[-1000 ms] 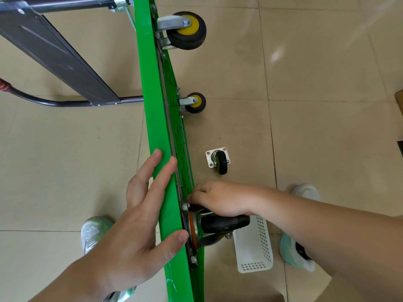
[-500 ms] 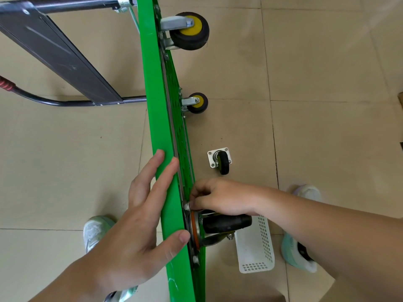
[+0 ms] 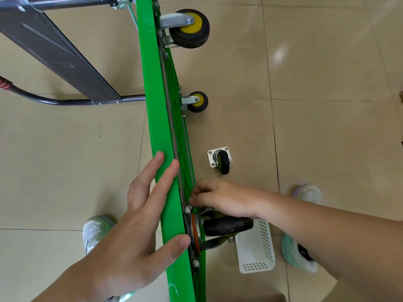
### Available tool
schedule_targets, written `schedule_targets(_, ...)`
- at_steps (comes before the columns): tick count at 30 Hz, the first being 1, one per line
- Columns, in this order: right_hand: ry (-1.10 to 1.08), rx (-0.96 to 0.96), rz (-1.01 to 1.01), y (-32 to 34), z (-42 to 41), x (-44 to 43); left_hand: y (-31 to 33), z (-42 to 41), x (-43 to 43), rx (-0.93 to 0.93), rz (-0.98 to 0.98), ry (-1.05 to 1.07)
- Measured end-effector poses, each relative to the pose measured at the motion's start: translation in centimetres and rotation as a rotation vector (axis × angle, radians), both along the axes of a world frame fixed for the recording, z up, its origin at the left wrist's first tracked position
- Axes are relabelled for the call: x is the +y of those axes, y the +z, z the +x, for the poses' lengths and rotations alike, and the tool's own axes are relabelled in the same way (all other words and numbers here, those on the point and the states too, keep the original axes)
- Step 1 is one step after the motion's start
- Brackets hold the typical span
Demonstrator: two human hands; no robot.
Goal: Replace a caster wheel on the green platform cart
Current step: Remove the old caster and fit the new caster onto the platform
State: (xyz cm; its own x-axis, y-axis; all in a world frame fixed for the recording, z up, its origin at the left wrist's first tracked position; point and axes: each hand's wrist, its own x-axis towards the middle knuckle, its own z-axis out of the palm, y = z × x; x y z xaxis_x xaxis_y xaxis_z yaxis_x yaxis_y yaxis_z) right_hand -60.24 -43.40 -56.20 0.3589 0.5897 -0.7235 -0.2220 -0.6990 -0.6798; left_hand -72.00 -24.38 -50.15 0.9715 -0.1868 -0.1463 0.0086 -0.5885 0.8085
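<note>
Stands on edge on the tiled floor [image 3: 327, 105], the green platform cart [image 3: 162, 171], deck face to the left, underside to the right, folded handle [image 3: 54, 49] lying off to the left. Carries two yellow-hubbed casters [image 3: 192, 29] at the far end of the underside and one black replacement caster [image 3: 226, 226] at the near end, plate against the underside. Looks like the fastening step: new wheel seated, hardware being run in by hand.

Left hand [image 3: 139, 225] spread flat, fingers laid along the deck edge, thumb hooked over near the mounting plate [image 3: 194, 229], steadying the cart upright. Right hand [image 3: 222, 199] curled, fingertips pressed together at the upper corner of that plate, probably pinching a bolt or nut; too small and too hidden to tell which. White perforated basket [image 3: 257, 253] on the floor just beside the black wheel, below the right forearm; contents not visible. Removed caster [image 3: 220, 160] lying on the floor apart from the cart, plate up.

Next calls for, by judgement: turning the fastener home with small twists while bracing the deck, then treating the remaining plate corners alike.

Against the half-second-earlier picture, almost nothing altered: both hands in the same places, right fingertips shifted very slightly at the plate corner, cart and loose wheel unmoved.
</note>
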Motion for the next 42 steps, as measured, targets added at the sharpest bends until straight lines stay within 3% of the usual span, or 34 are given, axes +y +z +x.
schedule_targets(9, 0.013, 0.01, 0.001, 0.1, 0.1, 0.0, 0.1, 0.0, -0.1, -0.013, 0.014, 0.002)
schedule_targets(18, 0.164, -0.04, -0.014, 0.6, 0.2, 0.5, 0.0, 0.0, -0.1, -0.003, -0.002, 0.009)
schedule_targets(25, 0.084, 0.004, -0.008, 0.6, 0.4, -0.2, 0.0, 0.0, -0.1, -0.009, 0.005, 0.005)
schedule_targets(33, 0.176, -0.079, -0.014, 1.0, 0.3, 0.3, -0.2, 0.1, -0.1, -0.017, 0.0, 0.003)
schedule_targets(42, 0.125, -0.028, -0.023, 0.5, 0.1, 0.4, -0.2, -0.1, 0.0, -0.011, 0.005, 0.011)
